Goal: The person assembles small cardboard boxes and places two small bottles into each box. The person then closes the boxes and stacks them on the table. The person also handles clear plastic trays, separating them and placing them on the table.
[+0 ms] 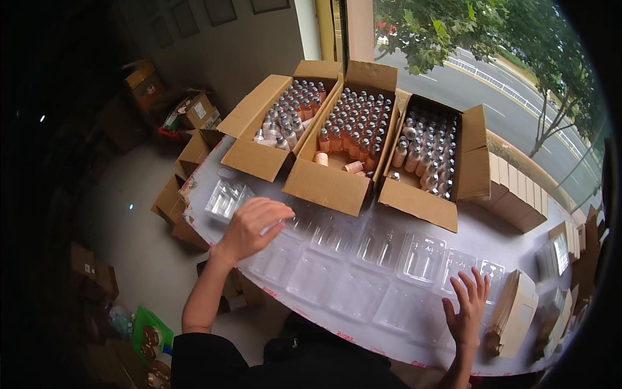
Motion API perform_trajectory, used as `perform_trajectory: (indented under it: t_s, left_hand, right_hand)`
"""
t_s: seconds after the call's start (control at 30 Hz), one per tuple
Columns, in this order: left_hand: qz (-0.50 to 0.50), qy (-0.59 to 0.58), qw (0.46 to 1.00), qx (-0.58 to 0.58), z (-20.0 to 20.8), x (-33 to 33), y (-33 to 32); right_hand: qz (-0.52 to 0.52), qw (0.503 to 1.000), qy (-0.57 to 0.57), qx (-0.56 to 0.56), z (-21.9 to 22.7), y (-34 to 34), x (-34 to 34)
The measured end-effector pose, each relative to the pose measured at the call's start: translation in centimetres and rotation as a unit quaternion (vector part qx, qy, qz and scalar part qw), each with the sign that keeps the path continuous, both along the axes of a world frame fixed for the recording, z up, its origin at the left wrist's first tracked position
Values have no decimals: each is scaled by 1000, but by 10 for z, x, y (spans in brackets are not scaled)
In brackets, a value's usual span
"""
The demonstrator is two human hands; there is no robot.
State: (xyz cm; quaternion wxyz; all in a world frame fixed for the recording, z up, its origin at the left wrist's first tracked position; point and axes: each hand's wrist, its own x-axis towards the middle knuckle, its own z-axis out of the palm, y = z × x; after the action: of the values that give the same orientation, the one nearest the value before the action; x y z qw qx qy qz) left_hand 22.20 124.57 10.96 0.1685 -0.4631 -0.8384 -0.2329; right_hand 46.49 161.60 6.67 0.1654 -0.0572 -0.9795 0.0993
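Note:
Two rows of clear plastic blister trays (359, 293) lie across the white table in front of me. Over the left end of these rows hovers my left hand (249, 228), its fingers bent and its thumb apart from them. I see nothing held in it. A stack of clear trays (227, 198) sits just beyond that hand. My right hand (468, 310) has its fingers spread above the right end of the rows, near a clear tray (457, 269), and holds nothing.
Three open cartons of silver-capped bottles stand at the back: a left carton (256, 164), a middle carton (327, 188) and a right carton (418, 206). Folded pale boxes (515, 318) stand at the right. More boxes (172, 201) crowd the floor at left.

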Motion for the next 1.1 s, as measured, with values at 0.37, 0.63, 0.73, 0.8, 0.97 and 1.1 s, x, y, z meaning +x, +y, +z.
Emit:
perform_trajectory:
  t_s: [0.37, 0.63, 0.73, 0.8, 0.97, 1.1]
  left_hand:
    - [200, -213, 947, -134, -2, -202, 5]
    - [239, -186, 951, -67, -34, -225, 10]
    - [251, -194, 947, -58, -32, -221, 9]
    - [255, -194, 943, -93, -24, -218, 17]
    - [300, -175, 933, -99, -28, -216, 5]
    - [281, -194, 936, -89, -31, -216, 24]
  right_hand:
    - [253, 965, 65, 31, 74, -63, -98]
    - [377, 922, 79, -44, 78, -128, -280]
    - [339, 936, 81, -35, 57, -168, -372]
    - [268, 960, 77, 23, 29, -184, -431]
    - [142, 983, 111, 18, 12, -215, -498]
    - [136, 984, 111, -13, -16, -173, -534]
